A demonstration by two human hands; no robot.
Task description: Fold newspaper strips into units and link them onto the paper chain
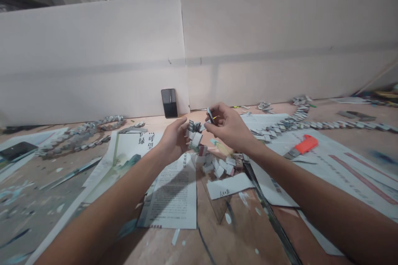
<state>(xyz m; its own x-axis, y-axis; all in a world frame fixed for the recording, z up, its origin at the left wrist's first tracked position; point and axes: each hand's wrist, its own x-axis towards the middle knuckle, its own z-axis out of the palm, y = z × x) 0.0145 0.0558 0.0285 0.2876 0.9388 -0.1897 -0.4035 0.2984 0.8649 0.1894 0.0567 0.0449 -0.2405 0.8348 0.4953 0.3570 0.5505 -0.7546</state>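
My left hand [175,140] is closed around the end of a chain of folded newspaper strips [195,140], held up over the table. The chain hangs down to the right of that hand and runs on toward a heap of folded paper pieces [220,166]. Just to the right, my right hand [228,126] pinches a small folded paper strip [210,116] between thumb and fingers, close to the chain's end. Whether the strip touches the chain I cannot tell. Below the hands lie a cut newspaper sheet [174,198] and a white paper strip [230,185].
A phone [169,103] leans against the white partition [93,49]. A red-handled utility knife [303,146] lies on newspaper at right. More folded-paper chains rest at left [83,132] and right [342,125]. Another phone [18,151] lies far left, near a metal ruler [71,173].
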